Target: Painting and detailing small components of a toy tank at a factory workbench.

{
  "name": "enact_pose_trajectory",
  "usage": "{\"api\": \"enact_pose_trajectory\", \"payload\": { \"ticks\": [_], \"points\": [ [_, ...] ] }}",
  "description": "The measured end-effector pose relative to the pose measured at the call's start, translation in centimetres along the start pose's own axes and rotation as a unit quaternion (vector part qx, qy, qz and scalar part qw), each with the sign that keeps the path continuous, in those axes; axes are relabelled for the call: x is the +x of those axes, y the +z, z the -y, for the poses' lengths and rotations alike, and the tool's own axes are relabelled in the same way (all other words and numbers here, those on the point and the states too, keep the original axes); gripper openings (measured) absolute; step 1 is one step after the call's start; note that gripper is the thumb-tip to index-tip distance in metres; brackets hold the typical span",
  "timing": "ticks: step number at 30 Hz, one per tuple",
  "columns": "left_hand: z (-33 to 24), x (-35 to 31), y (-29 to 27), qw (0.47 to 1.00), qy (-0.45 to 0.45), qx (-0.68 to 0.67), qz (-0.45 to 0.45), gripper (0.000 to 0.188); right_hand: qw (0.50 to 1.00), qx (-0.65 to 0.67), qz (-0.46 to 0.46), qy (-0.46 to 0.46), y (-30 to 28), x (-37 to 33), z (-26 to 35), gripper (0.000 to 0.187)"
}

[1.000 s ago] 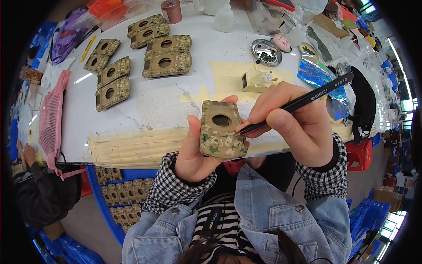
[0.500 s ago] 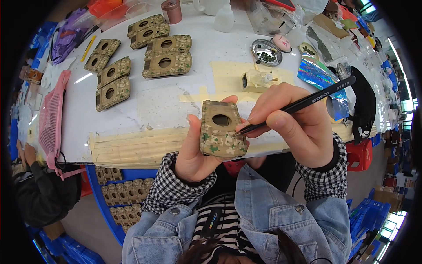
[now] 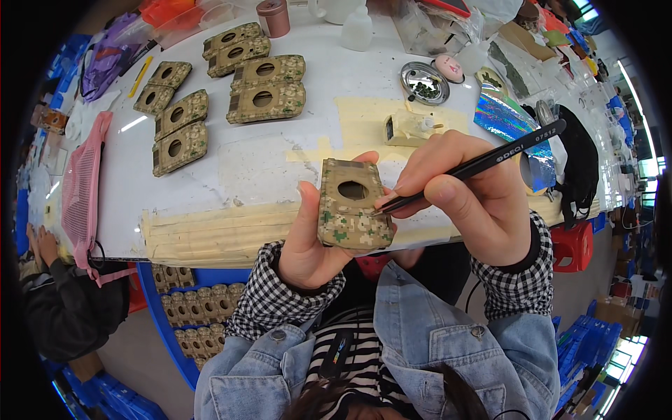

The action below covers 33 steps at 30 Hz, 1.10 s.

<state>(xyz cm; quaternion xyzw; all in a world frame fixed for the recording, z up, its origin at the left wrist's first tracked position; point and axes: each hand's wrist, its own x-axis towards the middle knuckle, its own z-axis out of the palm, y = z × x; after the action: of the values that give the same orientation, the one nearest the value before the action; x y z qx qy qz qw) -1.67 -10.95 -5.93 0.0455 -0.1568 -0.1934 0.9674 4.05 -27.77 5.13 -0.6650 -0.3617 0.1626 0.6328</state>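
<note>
My left hand [image 3: 306, 234] holds a camouflage-painted model tank hull [image 3: 355, 227] with a round hole in its top, just above the front edge of the table. Its thumb presses along the left side of the hull. Black tweezers [image 3: 483, 162] are pinched between the thumb and fingers of my right hand [image 3: 470, 199]. Their tips touch the hull's right side, just below the hole. Whether the tips grip a small part is too fine to see.
Several matching hulls [image 3: 266, 101] lie at the left and back of the table. A round metal dish [image 3: 424, 82] holds small dark green parts. Near it sits a small tan block-like piece [image 3: 411, 128]. A blue tray [image 3: 157, 308] of hulls is below the table's edge. Another person [image 3: 73, 297] sits at left.
The hull has tilted very slightly in my left hand. The tweezers stay at nearly the same spot. At far left the other person's hands have shifted a little.
</note>
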Motion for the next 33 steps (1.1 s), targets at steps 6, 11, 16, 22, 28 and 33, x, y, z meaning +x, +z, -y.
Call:
{"api": "enact_pose_trajectory", "payload": {
  "ticks": [6,11,16,22,28,33],
  "points": [
    [0.1,-0.1,0.4,0.999,0.008,-0.041,0.009,0.076,1.0,0.009,-0.007,-0.016,-0.2,0.1,-0.2,0.032],
    [-0.3,0.0,0.3,0.998,-0.012,-0.066,0.018,0.076,0.99,-0.014,-0.132,-0.036,-0.9,-0.8,0.2,0.028],
    [-0.2,0.3,1.4,0.988,-0.018,-0.146,-0.056,0.084,0.912,-0.308,-0.254,-0.099,-3.8,-2.1,-2.1,0.013],
    [-0.3,0.6,1.7,0.979,-0.035,-0.193,-0.05,0.076,0.813,-0.517,-0.25,-0.102,-4.6,-1.5,-4.0,0.016],
    [-0.2,1.2,1.7,0.977,-0.036,-0.199,-0.062,0.073,0.811,-0.522,-0.235,-0.117,-4.9,-0.8,-5.7,0.019],
    [-0.1,1.3,1.4,0.978,-0.032,-0.194,-0.066,0.071,0.811,-0.517,-0.244,-0.124,-5.1,-0.8,-6.0,0.016]
  ]
}}
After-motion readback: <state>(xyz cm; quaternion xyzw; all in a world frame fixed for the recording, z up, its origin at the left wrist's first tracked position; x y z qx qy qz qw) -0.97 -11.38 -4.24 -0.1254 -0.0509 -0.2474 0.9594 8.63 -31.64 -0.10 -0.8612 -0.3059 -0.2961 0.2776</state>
